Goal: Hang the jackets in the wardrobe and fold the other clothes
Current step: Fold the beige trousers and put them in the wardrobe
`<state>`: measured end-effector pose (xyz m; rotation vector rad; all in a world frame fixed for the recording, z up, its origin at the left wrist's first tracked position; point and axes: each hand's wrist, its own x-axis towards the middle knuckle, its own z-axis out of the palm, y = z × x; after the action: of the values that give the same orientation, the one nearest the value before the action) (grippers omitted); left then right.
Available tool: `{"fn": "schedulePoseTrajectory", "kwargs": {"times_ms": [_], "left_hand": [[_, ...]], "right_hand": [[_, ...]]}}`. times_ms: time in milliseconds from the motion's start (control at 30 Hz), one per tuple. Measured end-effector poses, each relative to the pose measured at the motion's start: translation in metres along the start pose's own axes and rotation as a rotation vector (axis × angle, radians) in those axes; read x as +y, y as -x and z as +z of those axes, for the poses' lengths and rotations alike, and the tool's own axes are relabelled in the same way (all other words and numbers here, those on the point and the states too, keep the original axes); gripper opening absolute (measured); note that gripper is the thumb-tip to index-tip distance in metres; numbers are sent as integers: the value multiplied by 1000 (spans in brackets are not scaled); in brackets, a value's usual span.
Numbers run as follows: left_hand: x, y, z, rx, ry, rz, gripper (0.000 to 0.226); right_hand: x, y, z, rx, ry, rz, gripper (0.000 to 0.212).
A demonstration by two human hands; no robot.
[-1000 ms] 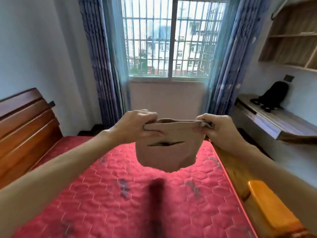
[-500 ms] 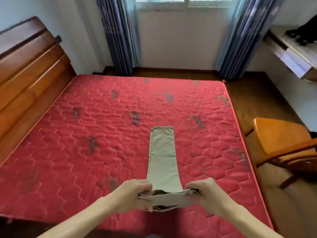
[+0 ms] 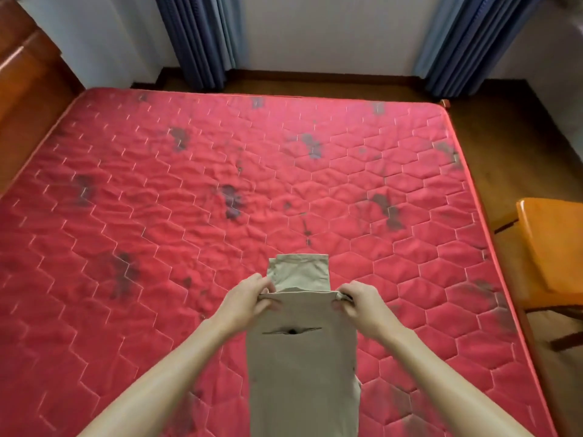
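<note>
Head view. Khaki trousers [image 3: 303, 367] sit at the near edge of the bed [image 3: 142, 200], roughly midway along it, and run toward the mattress centre. My left hand [image 3: 244, 305] and right hand [image 3: 362, 309] each pinch one corner of the top layer's far edge. Both grips are closed on the cloth, and the edge is taut between them. Past the hands, a lower layer's end lies flat on the mattress.

Handling, my guess: light, limp woven cloth with no stiffness, so it sags wherever it is unsupported. It looks neither slippery nor fragile. Best held at the two corners of the thicker band, as now.

Textures: the trousers are a matte, narrow rectangle with a slit pocket and a dark button. The mattress is red, quilted in hexagons, with dark blotches. Glossy wooden headboard [image 3: 28, 77] on the left, orange wooden chair [image 3: 555, 244] off the right edge, pleated blue curtains [image 3: 202, 39] beyond the far edge.
</note>
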<state>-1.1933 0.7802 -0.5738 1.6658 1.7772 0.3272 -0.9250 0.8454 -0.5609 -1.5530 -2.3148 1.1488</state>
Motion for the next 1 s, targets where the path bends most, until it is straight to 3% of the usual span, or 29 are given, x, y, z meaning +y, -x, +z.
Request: {"fn": "schedulePoseTrajectory", "kwargs": {"times_ms": [67, 233, 300, 400, 500, 567, 633, 1000], "left_hand": [[-31, -48, 20, 7, -24, -46, 13], [-95, -143, 73, 65, -21, -169, 18], [-112, -171, 89, 101, -7, -211, 20], [-128, -193, 114, 242, 3, -284, 19], [-135, -189, 147, 406, -103, -364, 37], [-135, -169, 177, 416, -236, -333, 50], [-131, -138, 209, 352, -306, -294, 61], [-114, 80, 303, 75, -368, -294, 74]], "right_hand": [[28, -51, 26, -7, 32, 56, 47], [86, -143, 86, 19, 53, 173, 3], [104, -172, 103, 85, -5, 225, 11], [123, -195, 124, 164, -18, 251, 41], [136, -182, 156, 95, 245, 203, 78], [143, -158, 188, 93, 493, 31, 67], [149, -130, 214, 75, 574, -52, 63], [157, 61, 264, -170, 539, 173, 82]]}}
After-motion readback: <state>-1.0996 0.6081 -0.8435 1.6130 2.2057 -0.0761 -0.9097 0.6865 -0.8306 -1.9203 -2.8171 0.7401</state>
